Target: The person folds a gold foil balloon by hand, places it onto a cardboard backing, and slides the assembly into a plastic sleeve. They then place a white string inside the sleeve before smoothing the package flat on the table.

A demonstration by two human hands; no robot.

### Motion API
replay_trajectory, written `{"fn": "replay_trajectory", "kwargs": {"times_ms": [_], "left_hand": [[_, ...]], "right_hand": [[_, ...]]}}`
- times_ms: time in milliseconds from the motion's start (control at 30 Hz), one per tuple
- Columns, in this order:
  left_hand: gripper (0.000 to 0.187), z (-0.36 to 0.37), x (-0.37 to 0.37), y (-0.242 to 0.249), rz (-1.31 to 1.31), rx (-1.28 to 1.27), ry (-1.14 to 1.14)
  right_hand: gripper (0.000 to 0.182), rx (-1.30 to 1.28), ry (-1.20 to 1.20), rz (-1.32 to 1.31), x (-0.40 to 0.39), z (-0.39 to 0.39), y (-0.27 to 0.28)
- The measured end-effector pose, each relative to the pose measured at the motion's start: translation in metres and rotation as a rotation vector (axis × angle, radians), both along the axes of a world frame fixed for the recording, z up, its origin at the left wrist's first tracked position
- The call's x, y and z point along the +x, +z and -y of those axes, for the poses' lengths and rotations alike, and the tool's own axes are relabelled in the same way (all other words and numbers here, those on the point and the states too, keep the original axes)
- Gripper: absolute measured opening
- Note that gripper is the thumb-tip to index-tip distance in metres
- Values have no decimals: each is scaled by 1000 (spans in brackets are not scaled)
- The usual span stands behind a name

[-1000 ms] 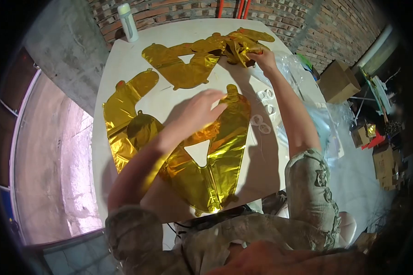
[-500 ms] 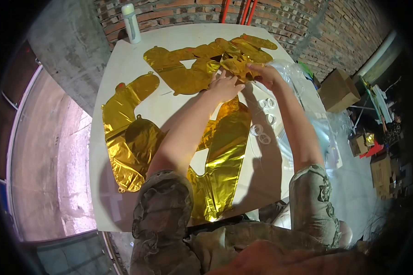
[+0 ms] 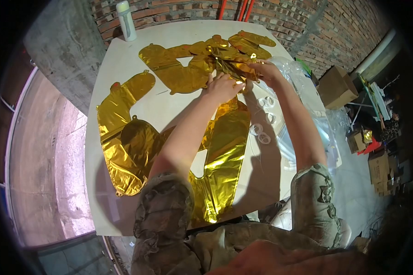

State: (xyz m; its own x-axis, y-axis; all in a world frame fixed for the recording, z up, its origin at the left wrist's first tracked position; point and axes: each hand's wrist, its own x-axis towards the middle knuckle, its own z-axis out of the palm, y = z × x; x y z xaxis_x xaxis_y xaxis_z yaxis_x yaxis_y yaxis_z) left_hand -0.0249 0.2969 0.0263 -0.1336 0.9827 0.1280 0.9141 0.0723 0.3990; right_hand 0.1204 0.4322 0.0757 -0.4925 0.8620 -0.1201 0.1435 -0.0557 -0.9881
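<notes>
Crumpled gold foil balloon [image 3: 234, 64] apparently pinched between both hands' fingers [image 3: 236, 82]

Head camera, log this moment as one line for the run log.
left hand: gripping crumpled gold foil balloon | right hand: gripping same balloon | flat gold letter balloon: below forearms on table | white bottle: far corner
</notes>
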Motion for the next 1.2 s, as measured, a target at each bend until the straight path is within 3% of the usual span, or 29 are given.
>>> {"fn": "replay_trajectory", "kwargs": {"times_ms": [67, 100, 133, 167, 200, 233, 267, 300, 333, 400, 467, 533, 567, 600, 667, 700, 733, 800, 867, 900, 933, 967, 1000, 1033, 1100, 1133, 1200], "left_hand": [[60, 6, -4, -9, 56, 49, -37], [60, 5, -4, -15, 56, 43, -38], [58, 3, -5, -22, 32, 100, -42], [56, 2, -6, -26, 9, 158, -45], [56, 2, -6, -28, 14, 151, -44], [54, 2, -5, -26, 9, 150, -39], [52, 3, -4, -25, 3, 151, -34], [53, 4, -4, -23, -61, 145, -29], [53, 5, -3, -22, -53, 141, -34], [54, 5, -3, -21, -61, 125, -28], [55, 7, -3, -18, -50, 115, -37], [56, 9, -2, -14, -39, 94, -39], [56, 10, -2, -13, -16, 134, -42], [56, 8, -2, -11, -16, 139, -55], [56, -2, -7, -6, 3, 49, -76], [58, -8, -7, -13, 59, 135, -72], [57, -13, -10, -9, 76, 128, -33], [56, -20, -8, 0, 86, 136, -23], [62, -11, -1, 1, 225, 593, 105], [62, -1, 10, 10, 223, 598, 95], [69, 15, 24, 27, 592, 277, 14], [76, 33, 41, 44, 940, -64, -67], [84, 59, 63, 61, 1165, -243, -162], [92, 82, 85, 70, 1385, -427, -258], [108, 101, 116, 61, 1530, -628, -332], [110, 113, 134, 65, 1632, -671, -317], [102, 118, 150, 47, 1609, -667, -375]], "right_hand": [[32, 319, -161, 321, 2, -16, 9], [38, 473, -200, 451, 14, -67, 11], [34, 997, -73, 1271, 23, -39, 75], [38, 981, -401, 398, 70, -149, 49], [44, 1188, -630, 344, 98, -153, 90], [49, 1033, -910, -50, 118, -142, 132], [45, 1095, -1189, -18, 136, -110, 175], [38, 1248, -1201, -247, 163, -103, 204], [30, 1179, -1213, -566, 199, -119, 229], [20, 1261, -1339, -553, 243, -78, 273], [23, 1336, -1365, -596, 275, -42, 291], [29, 1604, -1293, 77, 320, -9, 295], [35, 1664, -1111, 19, 328, 1, 289], [24, 1604, -1249, 325, 346, 4, 289], [25, 1896, -1063, 925, 370, 27, 285], [34, 2016, -1169, 1551, 406, 22, 280], [22, 2156, -1178, 1566, 380, 55, 265], [19, 1814, -1105, 587, 335, 102, 232], [23, 1771, -1091, 498, 303, 153, 198], [21, 1744, -1093, 602, 297, 176, 175], [19, 1708, -1091, 708, 290, 200, 151], [19, 1964, -868, 581, 276, 219, 134], [21, 1914, -641, 318, 265, 230, 110], [20, 1802, -470, 529, 259, 256, 90], [21, 1617, -325, 929, 248, 298, 38], [24, 1305, -116, 1075, 235, 314, 27], [40, 1469, -211, 479, 212, 327, -14]]}}
